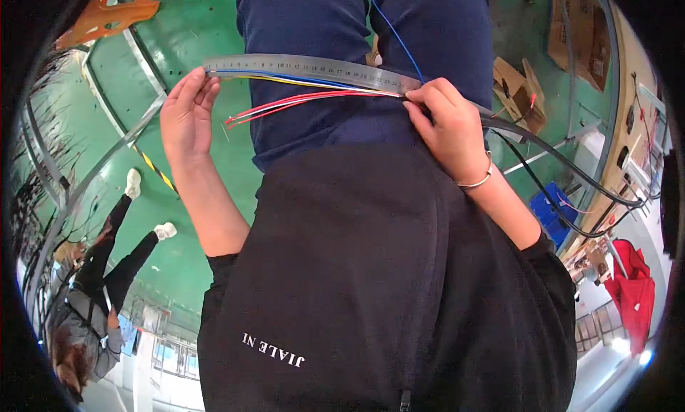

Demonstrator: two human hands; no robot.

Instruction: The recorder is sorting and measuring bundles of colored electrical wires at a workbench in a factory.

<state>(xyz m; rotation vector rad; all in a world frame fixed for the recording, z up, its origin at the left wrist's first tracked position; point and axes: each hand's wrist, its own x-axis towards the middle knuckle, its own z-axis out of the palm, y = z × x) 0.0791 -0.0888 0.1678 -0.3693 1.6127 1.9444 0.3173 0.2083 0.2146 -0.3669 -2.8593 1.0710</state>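
Note:
A metal ruler [314, 66] lies crosswise above my lap, bending in the fisheye picture. At its left end my left hand [187, 123] is closed in a pinch, thumb and forefinger on the ruler and the tips of the blue and yellow wires [307, 81]. These wires run along the ruler's near edge. My right hand [451, 126] is closed around the wires where they leave a black cable [549, 148], close to the ruler's other end; its fingers partly hide the join. Several red and white wires [285, 103] fan out loose to the left, below the ruler.
The black cable trails right towards a workbench [617, 91]. An open cardboard box [521, 91] and a blue bin [553, 212] are at the right. An orange stool [107, 16] stands upper left on the green floor. Another person [93, 312] is at the lower left.

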